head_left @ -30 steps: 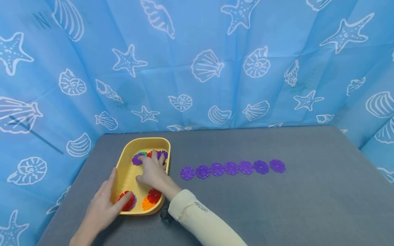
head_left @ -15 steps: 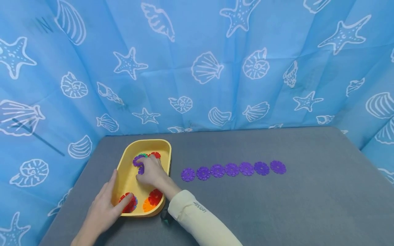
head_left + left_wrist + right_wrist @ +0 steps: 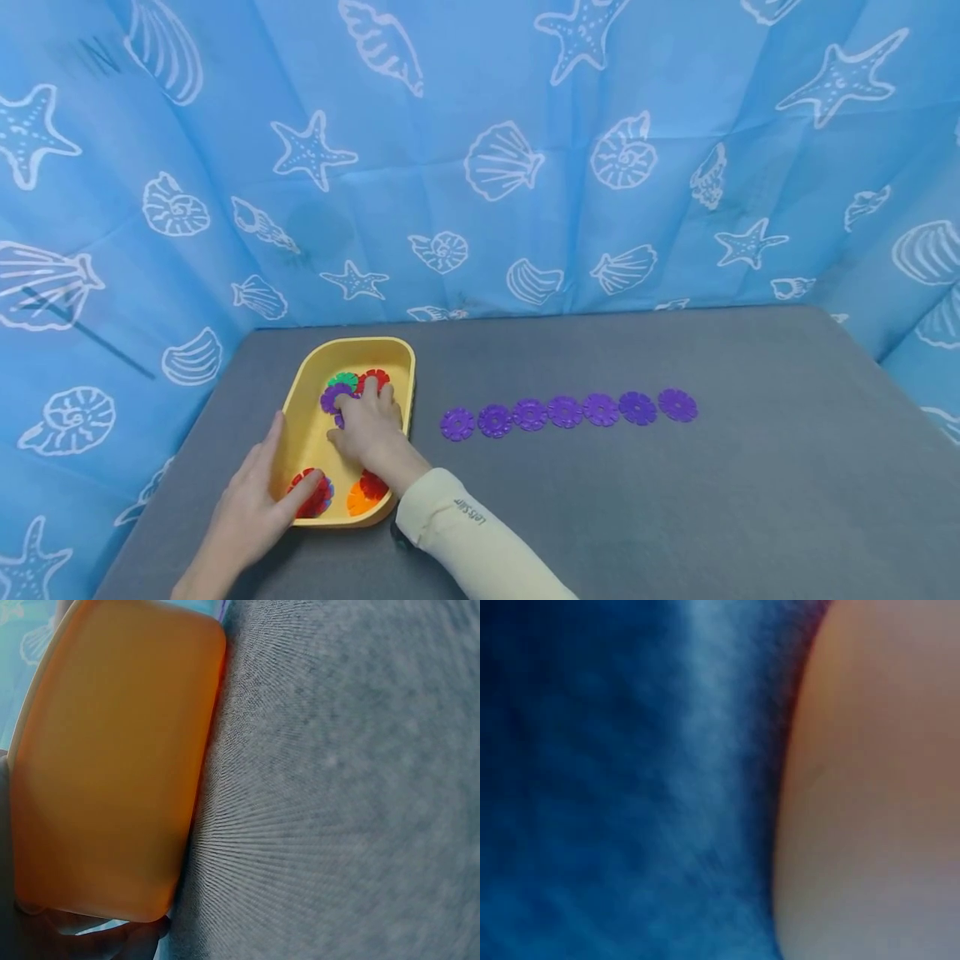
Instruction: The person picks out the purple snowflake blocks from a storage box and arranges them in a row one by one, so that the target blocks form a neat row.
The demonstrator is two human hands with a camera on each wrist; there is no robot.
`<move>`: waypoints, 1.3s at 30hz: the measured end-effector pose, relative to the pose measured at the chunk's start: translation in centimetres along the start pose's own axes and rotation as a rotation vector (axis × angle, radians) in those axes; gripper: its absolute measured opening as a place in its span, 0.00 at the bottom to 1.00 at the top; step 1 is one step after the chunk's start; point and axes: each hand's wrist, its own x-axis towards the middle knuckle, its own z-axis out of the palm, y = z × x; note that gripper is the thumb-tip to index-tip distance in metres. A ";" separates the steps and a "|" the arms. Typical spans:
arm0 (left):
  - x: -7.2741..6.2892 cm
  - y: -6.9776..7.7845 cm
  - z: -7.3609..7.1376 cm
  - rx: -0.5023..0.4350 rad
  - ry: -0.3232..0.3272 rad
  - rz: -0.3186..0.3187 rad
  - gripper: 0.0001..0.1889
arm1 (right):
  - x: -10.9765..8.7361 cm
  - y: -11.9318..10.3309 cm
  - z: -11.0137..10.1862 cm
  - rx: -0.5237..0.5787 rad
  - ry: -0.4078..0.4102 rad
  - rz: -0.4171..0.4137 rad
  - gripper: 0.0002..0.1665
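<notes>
In the head view, my left hand (image 3: pixel 251 500) grips the near left side of a yellow tray (image 3: pixel 307 442), thumb over the rim and fingers along the outer wall. The left wrist view shows that wall (image 3: pixel 120 765) with fingers curled round its far end. My right hand (image 3: pixel 371 425) reaches inside the tray, fingers spread and bent downward over the flower-shaped plastic discs. A purple disc (image 3: pixel 337 397) lies at its fingertips, beside a green disc (image 3: pixel 342 380) and a red disc (image 3: pixel 375 377). Another purple disc is partly hidden under the fingers.
Several purple discs (image 3: pixel 564 412) form a row on the grey table (image 3: pixel 675 500), right of the tray. A red disc pile (image 3: pixel 306 500) and an orange disc (image 3: pixel 360 500) lie at the tray's near end. A blue shell-print curtain (image 3: pixel 450 200) stands behind.
My right hand has gathered a purple disc from the tray's far right toward the middle, then spread its fingers, uncovering more of the red and green discs. My left hand stays on the tray.
</notes>
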 end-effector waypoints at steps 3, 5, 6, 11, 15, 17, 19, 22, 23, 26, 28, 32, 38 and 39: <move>0.0 -0.1 0.0 0.005 0.003 -0.003 0.58 | -0.1 0.0 0.1 0.040 0.057 -0.017 0.09; 0.0 -0.1 0.1 0.010 0.000 -0.006 0.58 | -0.1 0.0 0.1 0.044 0.064 -0.011 0.12; 0.1 -0.1 0.1 0.010 -0.002 -0.007 0.58 | -0.1 0.0 0.1 0.044 0.058 -0.005 0.14; 0.1 0.0 0.0 0.012 -0.013 -0.014 0.58 | -0.1 0.0 0.1 0.021 0.017 0.026 0.27; 0.1 0.1 0.0 0.008 -0.021 -0.020 0.58 | -0.1 0.0 0.1 0.010 0.012 0.027 0.23; 0.1 0.1 0.0 0.008 -0.023 -0.019 0.58 | -0.1 0.0 0.1 0.005 0.011 0.024 0.22; 0.1 0.1 0.0 0.008 -0.016 -0.011 0.57 | -0.1 -0.1 0.0 -0.001 0.010 0.024 0.22; 0.0 0.1 0.0 0.007 -0.004 0.001 0.57 | -0.1 -0.2 -0.1 0.003 0.010 0.026 0.23; 0.1 0.1 0.0 0.007 -0.001 0.004 0.57 | -0.1 -0.2 -0.1 0.006 0.011 0.026 0.22; 0.1 0.1 0.0 0.006 0.003 0.004 0.57 | -0.2 -0.3 -0.2 0.011 0.016 0.021 0.22; 0.1 0.1 0.0 0.004 -0.001 -0.001 0.57 | -0.2 -0.4 -0.2 0.009 0.018 0.013 0.22; 0.0 0.1 0.0 -0.001 -0.009 -0.007 0.57 | 0.0 -0.4 -0.2 0.003 0.023 -0.018 0.21; 0.0 0.1 0.1 0.001 -0.007 -0.009 0.58 | -0.1 -0.1 -0.1 -0.016 0.011 -0.061 0.17; 0.0 0.1 0.1 0.002 -0.007 -0.009 0.58 | -0.1 -0.1 -0.1 -0.022 0.006 -0.062 0.17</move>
